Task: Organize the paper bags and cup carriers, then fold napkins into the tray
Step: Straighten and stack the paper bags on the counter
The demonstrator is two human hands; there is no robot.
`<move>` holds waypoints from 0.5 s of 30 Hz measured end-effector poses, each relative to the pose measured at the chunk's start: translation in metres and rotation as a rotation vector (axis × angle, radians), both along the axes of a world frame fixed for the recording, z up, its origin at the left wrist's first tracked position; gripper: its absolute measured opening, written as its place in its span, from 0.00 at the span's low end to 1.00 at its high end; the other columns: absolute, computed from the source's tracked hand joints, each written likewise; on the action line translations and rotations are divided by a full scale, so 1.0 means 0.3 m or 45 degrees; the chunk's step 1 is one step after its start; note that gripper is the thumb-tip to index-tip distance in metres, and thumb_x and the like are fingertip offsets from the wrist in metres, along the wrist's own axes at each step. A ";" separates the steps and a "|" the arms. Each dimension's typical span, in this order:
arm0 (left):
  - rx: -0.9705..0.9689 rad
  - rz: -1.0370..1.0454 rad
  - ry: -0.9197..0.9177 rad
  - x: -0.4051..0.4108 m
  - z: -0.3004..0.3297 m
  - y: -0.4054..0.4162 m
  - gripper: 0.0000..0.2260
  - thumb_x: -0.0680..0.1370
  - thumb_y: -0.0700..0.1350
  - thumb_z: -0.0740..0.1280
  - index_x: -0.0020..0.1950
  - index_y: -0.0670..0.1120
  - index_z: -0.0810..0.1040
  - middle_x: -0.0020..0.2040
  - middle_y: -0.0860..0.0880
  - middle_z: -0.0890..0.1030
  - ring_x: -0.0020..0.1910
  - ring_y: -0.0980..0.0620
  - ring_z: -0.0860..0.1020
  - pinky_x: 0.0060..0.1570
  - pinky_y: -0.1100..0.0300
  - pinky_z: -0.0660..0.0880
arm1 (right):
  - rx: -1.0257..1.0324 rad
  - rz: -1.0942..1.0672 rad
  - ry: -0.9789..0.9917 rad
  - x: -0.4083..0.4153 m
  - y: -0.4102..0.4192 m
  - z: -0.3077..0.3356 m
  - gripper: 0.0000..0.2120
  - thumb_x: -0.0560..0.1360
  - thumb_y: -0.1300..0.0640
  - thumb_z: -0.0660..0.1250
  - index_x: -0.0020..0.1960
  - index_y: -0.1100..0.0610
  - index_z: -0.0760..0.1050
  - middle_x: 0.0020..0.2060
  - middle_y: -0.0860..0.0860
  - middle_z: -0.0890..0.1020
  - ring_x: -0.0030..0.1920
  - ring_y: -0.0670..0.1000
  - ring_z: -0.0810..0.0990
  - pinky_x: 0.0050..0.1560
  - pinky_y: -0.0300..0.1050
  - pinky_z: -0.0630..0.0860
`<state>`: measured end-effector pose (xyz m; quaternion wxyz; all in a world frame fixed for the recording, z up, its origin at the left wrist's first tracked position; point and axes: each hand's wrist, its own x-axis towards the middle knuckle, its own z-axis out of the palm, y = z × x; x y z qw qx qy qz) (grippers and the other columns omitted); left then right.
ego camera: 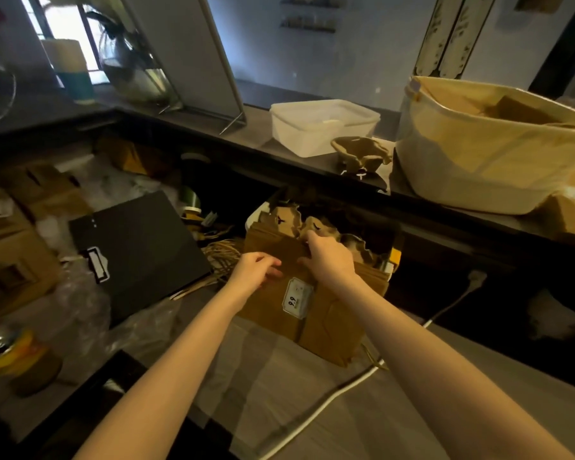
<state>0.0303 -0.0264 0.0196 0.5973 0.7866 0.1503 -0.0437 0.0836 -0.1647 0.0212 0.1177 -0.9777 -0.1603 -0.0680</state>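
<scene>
Brown kraft paper is what we are handling: a stack of paper bags (312,313) stands on edge on the worktop (279,376), leaning against a box of moulded-pulp cup carriers (316,227) just behind it. Our left hand (254,268) has its fingers curled over the top edge of the stack, thumb on the near face, pinching the front bags. Our right hand (327,258) reaches over the same edge with its fingers bent down behind the paper, at the front of the carriers; whether they grip a bag or a carrier we cannot tell.

We judge the bags light, thin and floppy singly, stiffer as a bundle, and inclined to fan out and slide against each other. They are best taken along the top edge with both hands, squeezing the whole bundle, clear of the price label (297,298) and the twisted handles. The carriers look light and rigid but crushable, so their outer rims should be held gently. One more carrier (361,154) sits on the upper shelf beside a cream basket (478,167).
</scene>
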 end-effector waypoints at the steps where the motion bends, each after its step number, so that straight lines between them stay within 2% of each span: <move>1: -0.004 -0.007 0.003 -0.003 -0.004 0.002 0.10 0.81 0.43 0.58 0.53 0.42 0.77 0.41 0.49 0.80 0.39 0.54 0.77 0.37 0.63 0.70 | -0.009 0.009 -0.009 -0.003 0.005 -0.007 0.18 0.75 0.51 0.67 0.61 0.54 0.70 0.52 0.53 0.81 0.52 0.55 0.80 0.47 0.52 0.79; 6: -0.012 0.009 0.022 -0.014 -0.018 0.006 0.12 0.81 0.43 0.56 0.54 0.41 0.78 0.39 0.50 0.79 0.38 0.55 0.76 0.36 0.64 0.70 | -0.111 0.105 -0.003 -0.029 0.038 -0.014 0.19 0.77 0.51 0.64 0.66 0.53 0.69 0.56 0.55 0.80 0.56 0.57 0.78 0.51 0.51 0.74; 9: -0.031 -0.010 0.073 -0.028 -0.024 0.020 0.12 0.82 0.44 0.56 0.52 0.42 0.78 0.39 0.50 0.79 0.38 0.55 0.76 0.35 0.64 0.69 | -0.047 0.078 -0.051 -0.054 0.026 0.003 0.18 0.77 0.51 0.63 0.66 0.51 0.70 0.55 0.54 0.80 0.55 0.56 0.79 0.49 0.49 0.75; 13: -0.092 -0.148 0.163 -0.046 -0.017 0.014 0.12 0.81 0.48 0.57 0.45 0.46 0.77 0.40 0.50 0.79 0.38 0.55 0.76 0.34 0.66 0.72 | 0.253 -0.062 -0.121 -0.108 -0.061 0.086 0.16 0.77 0.51 0.64 0.64 0.50 0.71 0.53 0.49 0.81 0.52 0.50 0.80 0.48 0.45 0.75; 15: -0.120 -0.093 0.118 -0.038 -0.016 -0.011 0.12 0.81 0.49 0.58 0.43 0.45 0.76 0.38 0.49 0.78 0.36 0.54 0.76 0.36 0.64 0.71 | 0.484 -0.105 -0.095 -0.137 -0.136 0.139 0.14 0.77 0.52 0.65 0.63 0.49 0.72 0.51 0.46 0.81 0.48 0.46 0.79 0.46 0.41 0.75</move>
